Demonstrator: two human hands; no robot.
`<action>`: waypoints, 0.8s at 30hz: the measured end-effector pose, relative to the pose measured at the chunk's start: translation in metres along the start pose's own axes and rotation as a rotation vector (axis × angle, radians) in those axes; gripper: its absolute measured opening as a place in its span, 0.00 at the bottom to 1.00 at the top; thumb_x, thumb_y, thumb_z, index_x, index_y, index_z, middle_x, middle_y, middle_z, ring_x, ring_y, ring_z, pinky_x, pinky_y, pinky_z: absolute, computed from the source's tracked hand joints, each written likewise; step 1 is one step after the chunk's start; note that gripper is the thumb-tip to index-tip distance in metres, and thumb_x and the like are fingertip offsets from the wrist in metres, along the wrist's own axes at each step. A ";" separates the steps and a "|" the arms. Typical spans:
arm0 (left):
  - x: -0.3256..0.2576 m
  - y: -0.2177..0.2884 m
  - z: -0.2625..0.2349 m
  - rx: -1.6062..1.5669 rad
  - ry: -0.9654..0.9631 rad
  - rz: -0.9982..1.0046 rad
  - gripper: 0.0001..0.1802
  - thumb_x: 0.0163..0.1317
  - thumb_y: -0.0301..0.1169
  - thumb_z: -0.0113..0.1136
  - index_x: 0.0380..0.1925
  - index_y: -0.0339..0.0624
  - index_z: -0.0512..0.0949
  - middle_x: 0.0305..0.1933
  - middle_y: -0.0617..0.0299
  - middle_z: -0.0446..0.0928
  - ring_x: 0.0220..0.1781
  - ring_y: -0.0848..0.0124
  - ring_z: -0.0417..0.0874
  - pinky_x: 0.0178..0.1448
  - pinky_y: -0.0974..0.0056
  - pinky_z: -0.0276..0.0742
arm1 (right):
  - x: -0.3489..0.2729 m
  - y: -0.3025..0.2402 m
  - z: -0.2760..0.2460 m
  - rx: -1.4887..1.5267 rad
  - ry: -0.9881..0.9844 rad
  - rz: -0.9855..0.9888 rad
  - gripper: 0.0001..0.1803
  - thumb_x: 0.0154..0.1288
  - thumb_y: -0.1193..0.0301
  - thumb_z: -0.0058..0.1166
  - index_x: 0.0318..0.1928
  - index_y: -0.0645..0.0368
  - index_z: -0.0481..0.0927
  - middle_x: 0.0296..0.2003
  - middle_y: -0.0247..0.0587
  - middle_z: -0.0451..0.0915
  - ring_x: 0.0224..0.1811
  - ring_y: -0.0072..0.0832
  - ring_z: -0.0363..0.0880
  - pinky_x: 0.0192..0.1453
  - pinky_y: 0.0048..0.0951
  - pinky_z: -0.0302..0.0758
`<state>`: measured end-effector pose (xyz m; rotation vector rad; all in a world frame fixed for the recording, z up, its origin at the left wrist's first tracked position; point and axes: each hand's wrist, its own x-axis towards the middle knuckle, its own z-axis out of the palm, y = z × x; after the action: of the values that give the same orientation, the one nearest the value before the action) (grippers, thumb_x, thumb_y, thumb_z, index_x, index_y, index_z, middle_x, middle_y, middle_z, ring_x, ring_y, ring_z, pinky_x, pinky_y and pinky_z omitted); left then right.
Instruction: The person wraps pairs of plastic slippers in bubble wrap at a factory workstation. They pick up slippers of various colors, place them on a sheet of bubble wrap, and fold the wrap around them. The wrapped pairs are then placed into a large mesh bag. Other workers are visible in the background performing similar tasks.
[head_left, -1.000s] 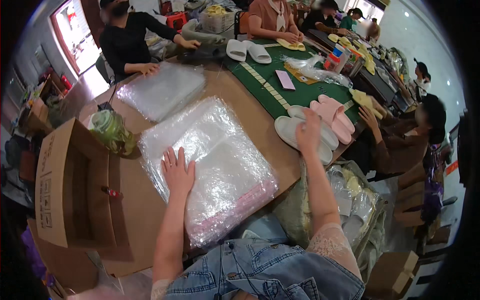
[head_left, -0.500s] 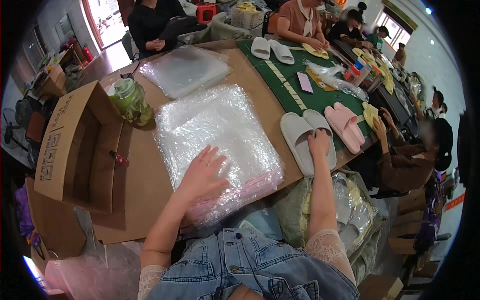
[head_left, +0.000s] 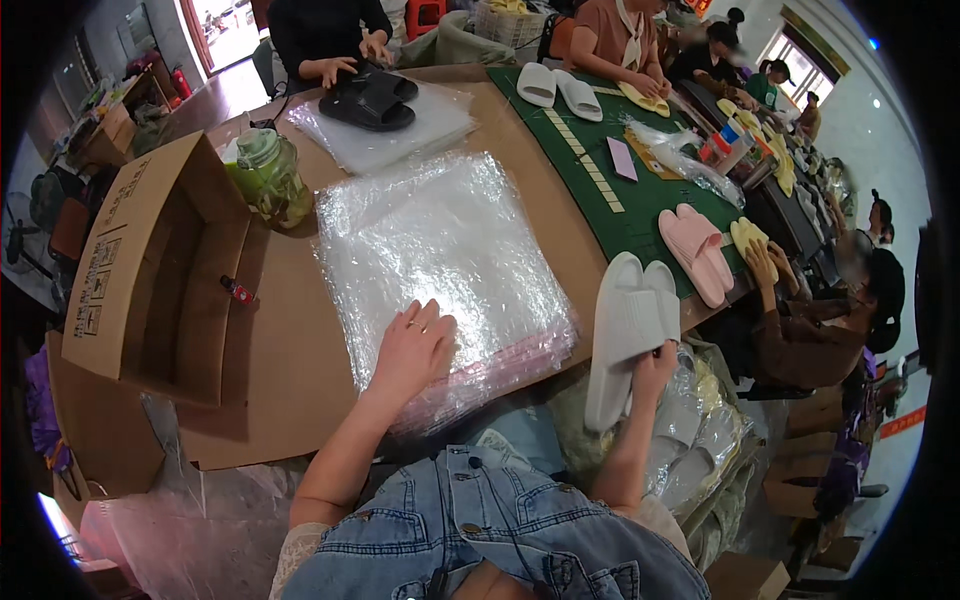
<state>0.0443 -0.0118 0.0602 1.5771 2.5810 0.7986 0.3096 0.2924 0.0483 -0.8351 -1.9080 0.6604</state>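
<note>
A pair of pale grey slippers [head_left: 627, 338] is gripped in my right hand [head_left: 654, 370]. My fingers close on them at the inner side, and they hang raised over the table's near right edge. Under my left hand [head_left: 415, 350] lies a thick stack of clear plastic bags [head_left: 450, 240], pinkish along its near edge. That hand rests on the stack's near part with fingers extended. On the green mat, pink slippers [head_left: 695, 253] sit to the right of the raised pair.
Left stand an open cardboard box [head_left: 150, 270] and a green-lidded jar [head_left: 268, 180]. Beyond, a co-worker's hands touch black slippers [head_left: 368, 100] on another bag stack [head_left: 430, 125]. White slippers [head_left: 560, 92] and a pink card [head_left: 621, 158] lie on the green mat [head_left: 570, 190]. A sack of wrapped slippers [head_left: 690, 440] stands below right.
My right hand has lifted the grey slippers off the table and drawn them toward me. My left hand has settled on the bags. Across the table, a co-worker has set black slippers on the far stack.
</note>
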 end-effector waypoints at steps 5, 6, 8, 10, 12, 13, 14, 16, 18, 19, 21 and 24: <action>0.019 0.019 -0.015 -0.083 0.071 -0.125 0.19 0.71 0.35 0.52 0.59 0.42 0.76 0.63 0.45 0.76 0.63 0.47 0.74 0.66 0.51 0.71 | -0.007 -0.112 -0.023 0.339 -0.403 -0.013 0.20 0.53 0.79 0.58 0.50 0.62 0.83 0.46 0.47 0.84 0.48 0.43 0.83 0.54 0.39 0.76; 0.023 0.023 -0.017 -0.117 0.077 -0.134 0.20 0.72 0.36 0.51 0.60 0.42 0.76 0.63 0.45 0.75 0.64 0.47 0.74 0.67 0.51 0.71 | -0.006 -0.116 -0.022 0.288 -0.541 -0.147 0.20 0.53 0.79 0.58 0.50 0.62 0.83 0.45 0.48 0.84 0.47 0.44 0.83 0.53 0.39 0.77; 0.032 0.028 -0.021 -0.184 0.094 -0.153 0.20 0.74 0.36 0.48 0.60 0.40 0.76 0.65 0.45 0.74 0.64 0.47 0.74 0.67 0.51 0.70 | -0.003 -0.132 -0.017 0.192 -0.785 -0.296 0.20 0.54 0.77 0.58 0.50 0.61 0.83 0.44 0.49 0.83 0.47 0.46 0.83 0.52 0.40 0.77; 0.038 0.029 -0.022 -0.251 0.116 -0.118 0.21 0.74 0.37 0.46 0.60 0.39 0.75 0.64 0.45 0.74 0.64 0.46 0.74 0.68 0.51 0.69 | 0.003 -0.149 -0.010 0.109 -1.000 -0.325 0.19 0.55 0.74 0.59 0.50 0.61 0.82 0.43 0.51 0.82 0.46 0.48 0.82 0.50 0.42 0.78; 0.042 0.031 -0.023 -0.310 0.121 -0.094 0.21 0.73 0.37 0.46 0.59 0.39 0.75 0.63 0.44 0.75 0.62 0.45 0.75 0.67 0.50 0.71 | 0.010 -0.154 -0.003 0.001 -1.074 -0.385 0.15 0.56 0.70 0.57 0.44 0.64 0.81 0.38 0.54 0.80 0.43 0.52 0.79 0.47 0.46 0.77; 0.042 0.039 -0.033 -0.380 0.088 -0.160 0.22 0.74 0.37 0.45 0.61 0.37 0.75 0.64 0.45 0.75 0.65 0.48 0.73 0.72 0.53 0.66 | 0.014 -0.161 -0.001 -0.073 -1.120 -0.392 0.15 0.56 0.70 0.57 0.43 0.65 0.81 0.38 0.54 0.80 0.42 0.52 0.79 0.47 0.47 0.76; 0.043 0.039 -0.033 -0.371 0.083 -0.166 0.22 0.74 0.37 0.46 0.60 0.36 0.75 0.65 0.44 0.75 0.66 0.48 0.73 0.72 0.53 0.66 | 0.015 -0.166 0.002 -0.148 -1.164 -0.399 0.14 0.57 0.70 0.57 0.42 0.65 0.80 0.37 0.54 0.79 0.41 0.52 0.79 0.46 0.47 0.76; 0.044 0.040 -0.035 -0.357 0.071 -0.180 0.22 0.73 0.36 0.46 0.59 0.35 0.76 0.65 0.43 0.74 0.67 0.48 0.72 0.72 0.52 0.65 | 0.010 -0.165 0.011 -0.097 -1.100 -0.404 0.12 0.57 0.70 0.56 0.38 0.67 0.77 0.36 0.55 0.77 0.40 0.54 0.78 0.45 0.49 0.75; 0.039 0.046 -0.042 -0.250 0.060 -0.065 0.22 0.73 0.35 0.47 0.60 0.33 0.75 0.66 0.42 0.72 0.69 0.45 0.69 0.73 0.50 0.63 | 0.006 -0.159 0.023 -0.113 -1.016 -0.402 0.12 0.58 0.70 0.56 0.36 0.68 0.76 0.36 0.56 0.76 0.40 0.55 0.77 0.45 0.51 0.74; 0.036 0.050 -0.046 -0.196 0.050 -0.006 0.22 0.72 0.34 0.48 0.60 0.32 0.75 0.67 0.41 0.71 0.70 0.44 0.68 0.74 0.50 0.63 | 0.006 -0.157 0.030 -0.140 -0.961 -0.341 0.11 0.59 0.70 0.56 0.33 0.68 0.74 0.35 0.58 0.75 0.40 0.57 0.76 0.45 0.52 0.73; 0.033 0.062 -0.044 -0.160 0.108 0.095 0.22 0.72 0.33 0.49 0.60 0.31 0.74 0.69 0.40 0.68 0.72 0.42 0.64 0.75 0.48 0.60 | 0.005 -0.152 0.046 -0.167 -0.836 -0.343 0.10 0.59 0.71 0.56 0.33 0.68 0.74 0.36 0.59 0.75 0.39 0.58 0.76 0.44 0.53 0.73; 0.027 0.079 -0.050 -0.146 0.089 0.173 0.23 0.72 0.32 0.50 0.62 0.29 0.72 0.73 0.40 0.63 0.77 0.40 0.56 0.78 0.48 0.55 | 0.000 -0.153 0.073 -0.132 -0.742 -0.329 0.10 0.59 0.71 0.56 0.33 0.67 0.74 0.36 0.60 0.75 0.39 0.59 0.76 0.45 0.53 0.73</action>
<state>0.0831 0.0188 0.1441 1.7762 2.4018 1.0683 0.2020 0.1886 0.1284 -0.3414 -2.7034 0.6984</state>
